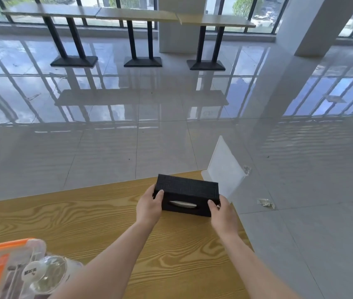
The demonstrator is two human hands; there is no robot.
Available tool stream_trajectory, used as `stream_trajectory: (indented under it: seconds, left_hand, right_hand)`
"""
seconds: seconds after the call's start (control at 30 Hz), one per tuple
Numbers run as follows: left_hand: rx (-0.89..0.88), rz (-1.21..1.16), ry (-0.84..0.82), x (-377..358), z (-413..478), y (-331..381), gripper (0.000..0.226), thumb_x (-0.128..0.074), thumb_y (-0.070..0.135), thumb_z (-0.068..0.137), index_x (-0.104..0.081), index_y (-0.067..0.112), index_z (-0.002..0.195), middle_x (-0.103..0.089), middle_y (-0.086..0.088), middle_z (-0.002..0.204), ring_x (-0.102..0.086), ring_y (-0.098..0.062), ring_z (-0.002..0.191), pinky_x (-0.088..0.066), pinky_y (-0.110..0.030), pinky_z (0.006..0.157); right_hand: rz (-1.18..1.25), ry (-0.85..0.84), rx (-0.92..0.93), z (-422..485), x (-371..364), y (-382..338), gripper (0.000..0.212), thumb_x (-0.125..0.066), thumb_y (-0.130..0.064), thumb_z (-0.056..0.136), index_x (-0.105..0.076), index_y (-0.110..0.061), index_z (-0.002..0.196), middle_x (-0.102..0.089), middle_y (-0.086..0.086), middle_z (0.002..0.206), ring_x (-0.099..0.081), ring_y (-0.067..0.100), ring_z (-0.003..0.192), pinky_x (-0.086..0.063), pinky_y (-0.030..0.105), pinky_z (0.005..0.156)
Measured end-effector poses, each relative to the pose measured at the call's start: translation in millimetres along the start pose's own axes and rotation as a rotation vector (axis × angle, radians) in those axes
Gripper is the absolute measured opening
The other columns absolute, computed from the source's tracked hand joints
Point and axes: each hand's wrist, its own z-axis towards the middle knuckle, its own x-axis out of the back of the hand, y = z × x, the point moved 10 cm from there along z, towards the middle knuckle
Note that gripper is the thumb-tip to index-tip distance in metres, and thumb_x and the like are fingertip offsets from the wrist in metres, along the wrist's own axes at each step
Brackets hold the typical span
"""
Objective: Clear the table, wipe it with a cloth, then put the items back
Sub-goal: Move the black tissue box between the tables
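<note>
Both hands are on the black tissue box [189,194] at the far right corner of the wooden table [67,216], left hand [149,207] gripping its left end, right hand [223,214] its right, with a clear acrylic stand [225,167] just behind it.

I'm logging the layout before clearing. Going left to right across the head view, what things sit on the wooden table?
Left to right: plastic container with orange clips → black tissue box → clear sign stand.
</note>
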Motion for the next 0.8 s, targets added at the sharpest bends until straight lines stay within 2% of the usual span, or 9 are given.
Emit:
stream_trajectory:
  seconds: [0.13, 0.3, 0.4, 0.47, 0.53, 0.6, 0.67, 0.8]
  left_hand:
    - [-0.063, 0.04, 0.064, 9.3, 8.3, 4.9, 0.038, -0.049, 0.044, 0.1, -0.059, 0.026, 0.133, -0.066, 0.0, 0.117, -0.06, -0.021, 0.109, -0.052, -0.042, 0.089]
    - [-0.072, 0.05, 0.101, 11.1, 15.1, 1.6, 0.036, -0.05, 0.038, 0.102, -0.056, 0.028, 0.136, -0.059, -0.004, 0.111, -0.055, -0.018, 0.095, -0.046, -0.035, 0.079]
    - [-0.051, 0.089, 0.121, 13.4, 26.1, -1.9, 0.041, -0.049, 0.043, 0.1, -0.058, 0.024, 0.135, -0.062, -0.008, 0.106, -0.058, -0.026, 0.097, -0.05, -0.039, 0.08]
    - [-0.011, 0.11, 0.128, 15.5, 31.9, -9.5, 0.047, -0.05, 0.046, 0.1, -0.056, 0.022, 0.139, -0.064, -0.01, 0.118, -0.06, -0.029, 0.109, -0.052, -0.044, 0.09]
    - [0.025, 0.124, 0.144, 16.7, 33.9, -14.2, 0.052, -0.05, 0.045, 0.1, -0.051, 0.017, 0.144, -0.058, -0.01, 0.133, -0.056, -0.029, 0.121, -0.05, -0.044, 0.099]
    - [0.046, 0.123, 0.144, 14.9, 35.6, -15.7, 0.052, -0.049, 0.043, 0.101, -0.047, 0.017, 0.147, -0.052, -0.012, 0.14, -0.052, -0.03, 0.126, -0.048, -0.043, 0.1]
    - [0.061, 0.108, 0.142, 12.4, 41.2, -18.8, 0.051, -0.048, 0.04, 0.102, -0.045, 0.019, 0.148, -0.049, -0.011, 0.143, -0.052, -0.03, 0.128, -0.048, -0.042, 0.098]
    - [0.08, 0.104, 0.096, 6.4, 55.2, -31.8, 0.048, -0.051, 0.038, 0.099, -0.05, 0.023, 0.145, -0.058, -0.007, 0.133, -0.059, -0.028, 0.117, -0.053, -0.048, 0.095]
  right_hand:
    - [-0.011, 0.036, 0.017, 9.1, 4.6, -6.6, 0.043, -0.052, -0.042, 0.1, -0.058, -0.013, 0.131, -0.067, 0.005, 0.124, -0.061, 0.025, 0.116, -0.051, 0.037, 0.089]
    - [0.028, 0.05, 0.029, 18.8, 1.9, -19.0, 0.041, -0.051, -0.039, 0.102, -0.057, -0.014, 0.133, -0.063, 0.006, 0.131, -0.058, 0.025, 0.121, -0.048, 0.036, 0.091]
    - [-0.016, 0.04, 0.034, 31.2, -2.3, -26.9, 0.041, -0.049, -0.037, 0.103, -0.056, -0.011, 0.134, -0.062, 0.008, 0.132, -0.056, 0.027, 0.124, -0.045, 0.034, 0.09]
    - [-0.077, 0.017, 0.032, 38.3, -8.4, -30.4, 0.041, -0.048, -0.036, 0.104, -0.055, -0.011, 0.134, -0.062, 0.01, 0.13, -0.057, 0.029, 0.121, -0.043, 0.032, 0.086]
    - [-0.116, -0.009, 0.033, 43.9, -16.5, -31.2, 0.042, -0.048, -0.034, 0.104, -0.053, -0.011, 0.139, -0.06, 0.01, 0.134, -0.056, 0.029, 0.124, -0.046, 0.035, 0.093]
    - [-0.12, -0.017, 0.026, 49.1, -22.8, -29.5, 0.044, -0.05, -0.029, 0.104, -0.048, -0.011, 0.145, -0.056, 0.01, 0.141, -0.051, 0.03, 0.13, -0.044, 0.039, 0.103]
    - [-0.106, -0.019, 0.01, 53.2, -26.0, -26.7, 0.045, -0.05, -0.024, 0.104, -0.046, -0.012, 0.146, -0.055, 0.009, 0.143, -0.05, 0.03, 0.133, -0.043, 0.04, 0.106]
    - [-0.047, -0.047, 0.008, 55.2, -32.6, -16.8, 0.042, -0.048, -0.019, 0.104, -0.049, -0.016, 0.145, -0.056, 0.006, 0.143, -0.051, 0.027, 0.132, -0.046, 0.041, 0.106]
